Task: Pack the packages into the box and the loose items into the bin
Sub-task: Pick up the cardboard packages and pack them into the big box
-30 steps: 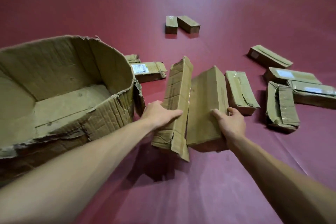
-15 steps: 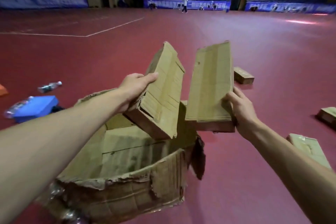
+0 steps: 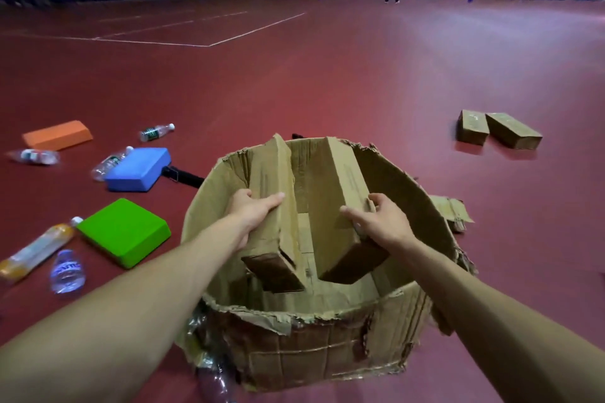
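Note:
A big torn cardboard box (image 3: 327, 347) stands open on the red floor right below me. My left hand (image 3: 255, 209) grips a long brown package (image 3: 275, 206), held on edge inside the box opening. My right hand (image 3: 383, 219) grips a second long brown package (image 3: 337, 199) beside it, tilted, its lower end down in the box. The two packages are a little apart. Two more small packages (image 3: 497, 132) lie on the floor at the far right.
Left of the box lie loose items: a green block (image 3: 126, 232), a blue block (image 3: 139, 168), an orange block (image 3: 57, 135), and several plastic bottles (image 3: 67, 271). A torn flap (image 3: 451, 209) sticks out on the box's right. A person walks far off.
Both hands lifted the two packages off the floor, swung them left over the box, and have now lowered them into its opening. My view turned toward the loose items.

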The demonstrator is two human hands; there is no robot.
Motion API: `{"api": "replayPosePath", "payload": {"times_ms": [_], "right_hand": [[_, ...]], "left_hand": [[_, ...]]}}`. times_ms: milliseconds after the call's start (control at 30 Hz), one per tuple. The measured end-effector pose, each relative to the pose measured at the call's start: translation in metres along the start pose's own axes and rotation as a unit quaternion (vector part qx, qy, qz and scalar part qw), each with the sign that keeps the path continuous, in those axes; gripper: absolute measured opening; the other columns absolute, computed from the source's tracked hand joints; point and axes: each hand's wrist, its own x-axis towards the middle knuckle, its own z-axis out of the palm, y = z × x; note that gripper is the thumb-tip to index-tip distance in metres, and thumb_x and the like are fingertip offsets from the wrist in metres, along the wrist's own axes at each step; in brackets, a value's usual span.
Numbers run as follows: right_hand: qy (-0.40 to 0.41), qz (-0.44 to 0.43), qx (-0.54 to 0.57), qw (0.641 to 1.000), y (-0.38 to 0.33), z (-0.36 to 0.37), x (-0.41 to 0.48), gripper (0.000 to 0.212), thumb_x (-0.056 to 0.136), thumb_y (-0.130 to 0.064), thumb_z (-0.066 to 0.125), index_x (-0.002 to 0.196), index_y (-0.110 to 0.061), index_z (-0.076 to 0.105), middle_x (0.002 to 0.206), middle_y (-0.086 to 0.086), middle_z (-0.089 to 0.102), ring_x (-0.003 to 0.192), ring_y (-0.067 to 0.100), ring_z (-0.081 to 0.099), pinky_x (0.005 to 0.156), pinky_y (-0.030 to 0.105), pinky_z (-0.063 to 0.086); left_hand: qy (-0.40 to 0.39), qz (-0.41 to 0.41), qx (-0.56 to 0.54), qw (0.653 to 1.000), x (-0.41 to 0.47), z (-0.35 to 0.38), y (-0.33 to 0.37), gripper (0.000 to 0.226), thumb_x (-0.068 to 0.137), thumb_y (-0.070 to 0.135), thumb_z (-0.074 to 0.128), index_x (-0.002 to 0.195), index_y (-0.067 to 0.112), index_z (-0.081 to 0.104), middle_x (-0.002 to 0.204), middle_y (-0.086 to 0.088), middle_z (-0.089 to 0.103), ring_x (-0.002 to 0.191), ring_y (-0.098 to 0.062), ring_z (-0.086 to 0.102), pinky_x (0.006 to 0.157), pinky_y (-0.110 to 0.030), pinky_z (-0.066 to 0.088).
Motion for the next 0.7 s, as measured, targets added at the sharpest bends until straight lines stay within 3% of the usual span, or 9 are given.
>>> {"api": "replayPosePath", "payload": {"times_ms": [100, 233, 400, 533, 700], "right_hand": [[-0.021, 0.001, -0.029, 0.999, 0.009, -0.004, -0.005, 0.070, 0.086, -0.040, 0.065, 0.143, -0.009, 0.037, 0.143, 0.011, 0.047, 0.125, 0.025, 0.051, 0.087, 0.027, 0.047], [-0.021, -0.036, -0.071, 0.997, 0.028, -0.021, -0.012, 0.054, 0.088, -0.028, 0.063, 0.137, -0.012, 0.047, 0.139, 0.008, 0.053, 0.125, 0.022, 0.051, 0.100, 0.029, 0.040], [0.017, -0.041, -0.028, 0.999, 0.058, -0.071, -0.027, 0.050, 0.085, -0.024, 0.063, 0.133, -0.014, 0.053, 0.134, 0.006, 0.057, 0.122, 0.020, 0.054, 0.102, 0.031, 0.041], [0.023, 0.011, 0.005, 1.000, 0.071, -0.146, -0.058, 0.047, 0.085, -0.024, 0.064, 0.130, -0.013, 0.055, 0.128, 0.005, 0.061, 0.113, 0.017, 0.058, 0.100, 0.038, 0.046], [0.020, 0.118, 0.034, 0.992, 0.069, -0.281, -0.110, 0.045, 0.086, -0.025, 0.065, 0.129, -0.012, 0.056, 0.127, 0.006, 0.060, 0.113, 0.018, 0.058, 0.095, 0.030, 0.044]], "left_hand": [[-0.020, 0.007, 0.026, 0.999, 0.002, 0.010, -0.005, 0.070, 0.083, 0.037, 0.069, 0.143, 0.017, 0.038, 0.138, -0.008, 0.051, 0.122, -0.029, 0.051, 0.101, -0.048, 0.045], [-0.036, 0.022, 0.052, 0.998, -0.003, 0.027, -0.003, 0.058, 0.079, 0.043, 0.069, 0.131, 0.023, 0.051, 0.124, -0.002, 0.059, 0.109, -0.022, 0.058, 0.078, -0.035, 0.050], [-0.073, 0.068, 0.083, 0.991, -0.032, 0.073, 0.011, 0.044, 0.080, 0.039, 0.067, 0.120, 0.024, 0.058, 0.120, -0.001, 0.062, 0.110, -0.021, 0.059, 0.097, -0.039, 0.049], [-0.124, 0.060, 0.118, 0.983, -0.085, 0.114, 0.055, 0.023, 0.084, 0.037, 0.063, 0.105, 0.026, 0.063, 0.109, -0.001, 0.065, 0.096, -0.016, 0.061, 0.081, -0.029, 0.049], [-0.218, 0.041, 0.177, 0.959, -0.180, 0.171, 0.146, 0.019, 0.089, 0.035, 0.059, 0.104, 0.024, 0.065, 0.106, 0.002, 0.066, 0.100, -0.015, 0.062, 0.087, -0.029, 0.047]]}}
